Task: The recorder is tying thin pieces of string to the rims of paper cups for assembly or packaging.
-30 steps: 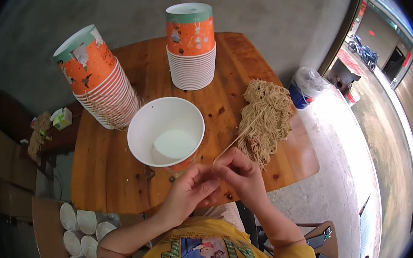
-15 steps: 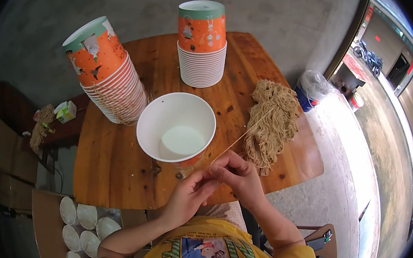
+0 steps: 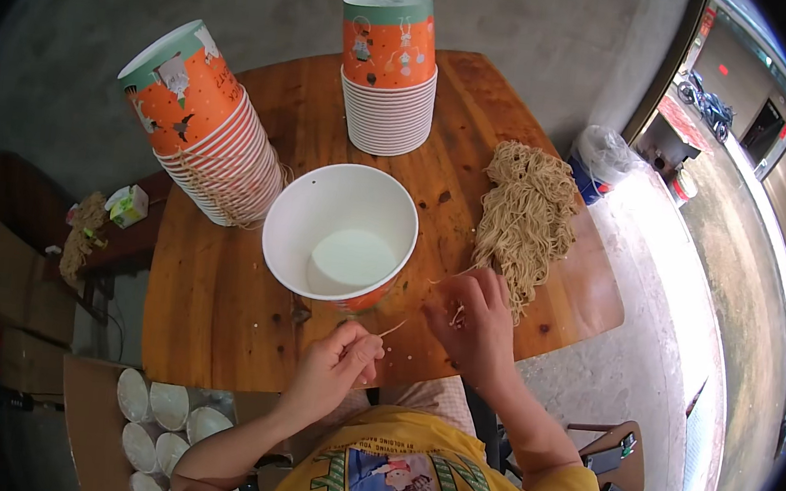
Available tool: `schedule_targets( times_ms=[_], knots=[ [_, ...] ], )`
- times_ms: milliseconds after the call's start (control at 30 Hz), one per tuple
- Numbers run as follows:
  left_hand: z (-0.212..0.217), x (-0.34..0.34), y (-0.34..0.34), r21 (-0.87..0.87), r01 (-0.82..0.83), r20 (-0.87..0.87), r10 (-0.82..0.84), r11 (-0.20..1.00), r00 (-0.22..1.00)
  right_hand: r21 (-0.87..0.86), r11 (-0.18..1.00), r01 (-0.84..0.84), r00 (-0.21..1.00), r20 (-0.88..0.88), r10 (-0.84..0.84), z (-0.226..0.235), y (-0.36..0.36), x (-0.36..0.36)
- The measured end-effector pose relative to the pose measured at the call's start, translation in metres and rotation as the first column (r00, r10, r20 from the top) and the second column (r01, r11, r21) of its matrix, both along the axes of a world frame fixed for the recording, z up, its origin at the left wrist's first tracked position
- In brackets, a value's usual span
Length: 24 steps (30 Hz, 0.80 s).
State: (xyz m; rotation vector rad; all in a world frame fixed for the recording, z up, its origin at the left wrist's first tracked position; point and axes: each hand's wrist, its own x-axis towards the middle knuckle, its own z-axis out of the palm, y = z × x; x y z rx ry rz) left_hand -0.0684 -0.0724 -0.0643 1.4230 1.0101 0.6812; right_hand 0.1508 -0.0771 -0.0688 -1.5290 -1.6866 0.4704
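Observation:
My left hand (image 3: 340,359) is closed in a pinch on a piece of tan string (image 3: 394,328), its short end poking out toward the right. My right hand (image 3: 475,327) is curled, with a thin strand by its fingertips and small pale bits showing against the palm. Just beyond it lies a loose tan hank of string (image 3: 528,216). In front of both hands a large white paper bucket (image 3: 324,220) stands upright, its mouth up and nothing seen inside.
Two upside-down stacks of orange-and-green paper buckets, a leaning left stack (image 3: 232,150) draped with strings and a far stack (image 3: 388,103), stand on the wooden table (image 3: 461,176). A carton (image 3: 89,406) of white buckets is at lower left, a chair (image 3: 623,457) at lower right.
My hands, together before, have come apart: the right moved out toward the hank, the left slightly left and nearer. A free string end now shows at my left hand.

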Motion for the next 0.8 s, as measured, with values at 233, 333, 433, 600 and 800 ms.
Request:
schedule_targets(
  times_ms=[233, 333, 433, 600, 800],
  knots=[
    [0.024, -0.003, 0.006, 0.024, 0.028, -0.025, -0.027, 0.999, 0.999, 0.081, 0.883, -0.463, 0.830, -0.311, 0.464, 0.008, -0.010, -0.035],
    [0.031, -0.009, 0.012, -0.029, 0.084, -0.175, -0.088, 0.996, 0.981, 0.101, 0.875, -0.473, 0.840, -0.248, 0.483, 0.007, -0.008, -0.035],
    [0.030, -0.011, 0.011, -0.052, 0.066, -0.103, -0.071, 0.997, 0.992, 0.067, 0.886, -0.459, 0.845, -0.274, 0.459, 0.014, -0.008, -0.037],
    [0.035, -0.014, 0.015, -0.244, 0.113, 0.091, -0.093, 0.963, 0.992, 0.111, 0.902, -0.417, 0.786, -0.455, 0.419, 0.006, -0.006, -0.041],
    [0.038, -0.013, 0.014, -0.161, 0.083, 0.054, -0.075, 0.983, 0.996, -0.049, 0.895, -0.443, 0.684, -0.664, 0.302, 0.008, -0.009, -0.041]
  ],
)
